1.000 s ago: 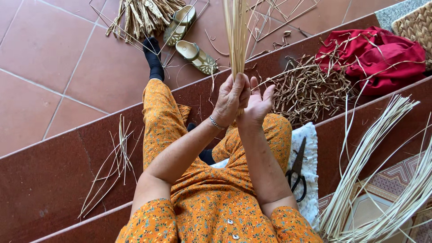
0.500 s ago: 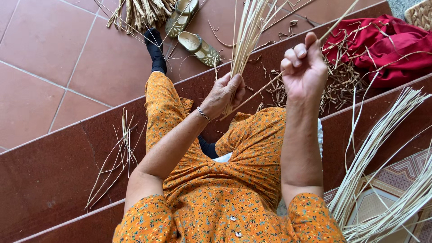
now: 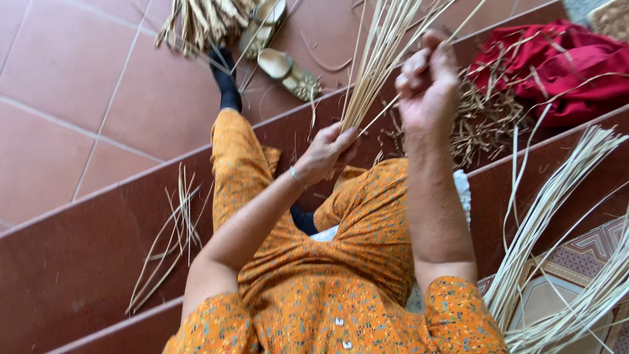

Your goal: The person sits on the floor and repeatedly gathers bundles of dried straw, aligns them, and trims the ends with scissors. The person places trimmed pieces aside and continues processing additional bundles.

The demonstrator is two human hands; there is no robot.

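A bundle of pale straw strips (image 3: 380, 59) is held upright above the lap, and its upper ends fan out toward the top edge of the view. The lower end of the bundle is gripped by the left hand (image 3: 327, 154), whose fingers are closed around it. One thin strip is pinched by the right hand (image 3: 426, 78), which is raised higher and closed like a loose fist; this strip runs down at a slant toward the bundle base. An orange flowered dress (image 3: 354, 262) is worn by the seated person. Just beyond the bundle, a pair of sandals (image 3: 278, 46) is seen on the red tile floor (image 3: 78, 98). A red cloth (image 3: 557, 65) is lying to the right, beside a heap of brown scraps (image 3: 485, 124). More long pale strips (image 3: 557, 229) are spread at the lower right.
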